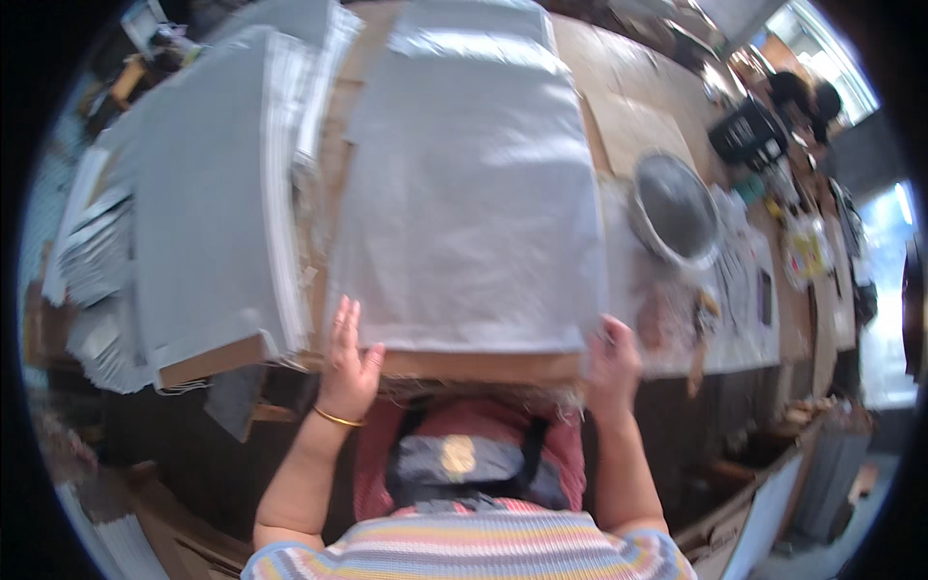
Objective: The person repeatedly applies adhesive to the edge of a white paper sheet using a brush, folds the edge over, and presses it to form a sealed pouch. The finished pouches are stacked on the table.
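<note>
A large silver-grey sheet (474,213) lies in front of me on the table, smooth and shiny, its near edge parallel to the table edge. At its near left corner rests my left hand (350,362), fingers stretched out and thumb apart, with a gold bangle on the wrist. My right hand (614,365) is at the near right corner, slightly blurred. Its fingers are curled together, and whatever they pinch there is too small and smeared to tell.
A stack of grey sheets (203,193) covers the table's left side, with bundled pieces (101,251) beyond it. To the right stand a round basin (677,208) and a black container (747,135). A brush-like tool (704,329) lies near the right front edge.
</note>
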Tool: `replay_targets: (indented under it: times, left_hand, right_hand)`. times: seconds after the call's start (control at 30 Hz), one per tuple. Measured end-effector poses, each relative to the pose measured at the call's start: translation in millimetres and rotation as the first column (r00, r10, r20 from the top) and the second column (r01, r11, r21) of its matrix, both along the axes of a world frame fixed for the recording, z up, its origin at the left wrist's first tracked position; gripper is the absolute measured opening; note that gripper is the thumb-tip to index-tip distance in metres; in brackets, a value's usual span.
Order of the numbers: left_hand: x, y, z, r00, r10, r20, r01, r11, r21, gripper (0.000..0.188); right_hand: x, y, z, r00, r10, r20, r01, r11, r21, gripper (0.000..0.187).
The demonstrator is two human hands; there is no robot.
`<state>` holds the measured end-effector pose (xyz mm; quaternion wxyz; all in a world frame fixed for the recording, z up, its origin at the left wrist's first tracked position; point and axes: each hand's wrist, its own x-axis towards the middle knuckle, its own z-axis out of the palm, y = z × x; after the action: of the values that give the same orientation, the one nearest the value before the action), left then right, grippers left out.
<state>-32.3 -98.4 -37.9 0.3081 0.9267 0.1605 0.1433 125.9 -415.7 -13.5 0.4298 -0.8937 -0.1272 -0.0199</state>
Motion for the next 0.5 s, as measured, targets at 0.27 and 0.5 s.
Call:
replay_targets:
  times: [0.27, 0.5]
  left_hand:
    - [6.6, 3.2, 25.6, 0.953, 0.051, -0.300, -0.294, 0.410, -0.863, 0.051]
    - [23.6, 30.4, 9.2, 0.986, 0.105, 0.128, -0.106, 0.994, 0.001, 0.070]
  right_hand:
    - [14.6, -29.3, 13.6, 0.813, 0.197, -0.547, 0.085, 0.891, 0.446, 0.033]
    - [38.2, -42.8, 7.8, 0.767, 0.189, -0.613, 0.303, 0.735, 0.606, 0.027]
